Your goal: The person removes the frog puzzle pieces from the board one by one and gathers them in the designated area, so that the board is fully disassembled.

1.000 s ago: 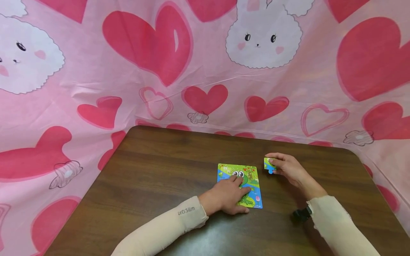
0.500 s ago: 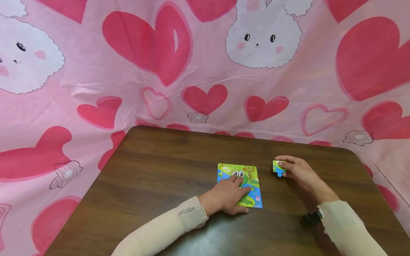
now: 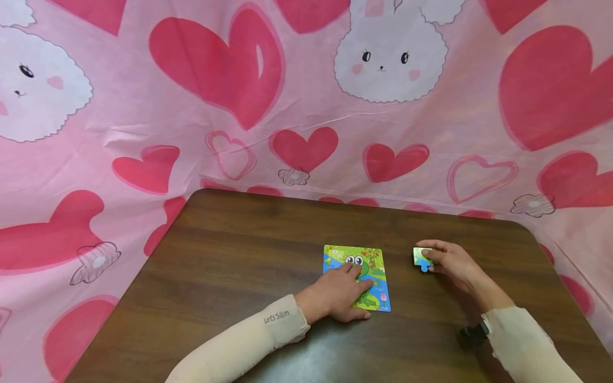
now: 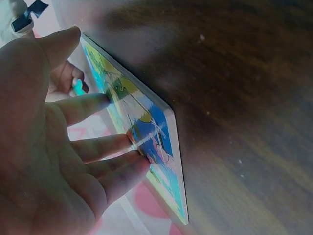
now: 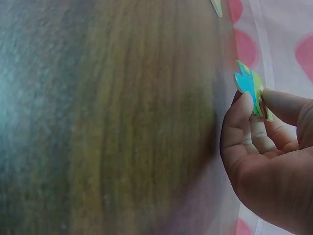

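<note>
A frog jigsaw puzzle [image 3: 380, 291], bright green and blue, lies flat on the brown table, its left side partly hidden by my left hand [image 3: 341, 293]. That hand rests on it with the fingers spread; in the left wrist view the fingertips touch the puzzle's printed face [image 4: 124, 93]. To the right, and apart from the puzzle, my right hand [image 3: 452, 263] pinches a small puzzle piece [image 3: 421, 257] between thumb and fingers. The right wrist view shows this piece [image 5: 248, 83] edge-on, with blue and green print and a rounded tab.
The wooden table [image 3: 239, 250] has rounded far corners. A pink cloth [image 3: 306, 85] with hearts and rabbits hangs behind and to the left of it. A black band [image 3: 474, 335] sits at my right wrist.
My right hand has moved to the right and slightly nearer, carrying the puzzle piece away from the puzzle. My left hand has stayed in place on the puzzle.
</note>
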